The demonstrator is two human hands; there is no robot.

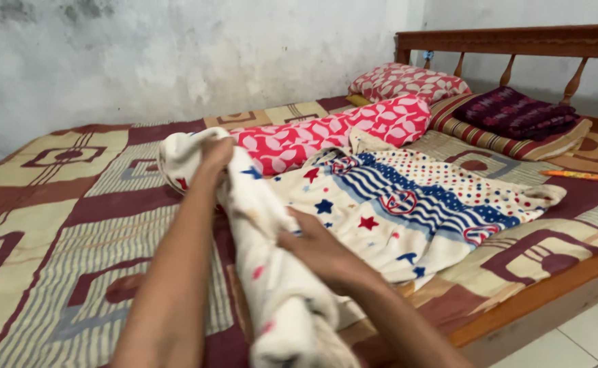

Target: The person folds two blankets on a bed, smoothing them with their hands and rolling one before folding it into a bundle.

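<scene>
A bed sheet point(47, 225) patterned in cream, maroon and grey squares covers the bed, running from the far left to the near right edge, where a wooden bed frame point(537, 293) shows above pale floor tiles point(585, 334).

Left of centre, the left hand point(215, 154) is reached out away from the person, its fingers closed over the far end of a white blanket point(271, 272) printed with red and blue stars. That part of the blanket is bunched into a thick roll running from the left hand back toward the near edge of the bed. The right hand point(319, 249) is pressed against the right side of the roll, nearer the person, fingers curled into the cloth; how tightly it grips cannot be told. To the right of the hands the rest of the blanket lies spread flat on the sheet, showing blue wavy stripes, coloured dots and round emblems.

Beyond the blanket lies a long bolster point(340, 136) in pink with white leaf shapes, and farther right a pillow point(408, 80) in the same print. To the right, a dark maroon folded cloth point(517, 112) rests on a striped pillow point(510, 142) below the wooden headboard point(517, 41). An orange pen point(575, 176) lies on the sheet at the far right.
</scene>
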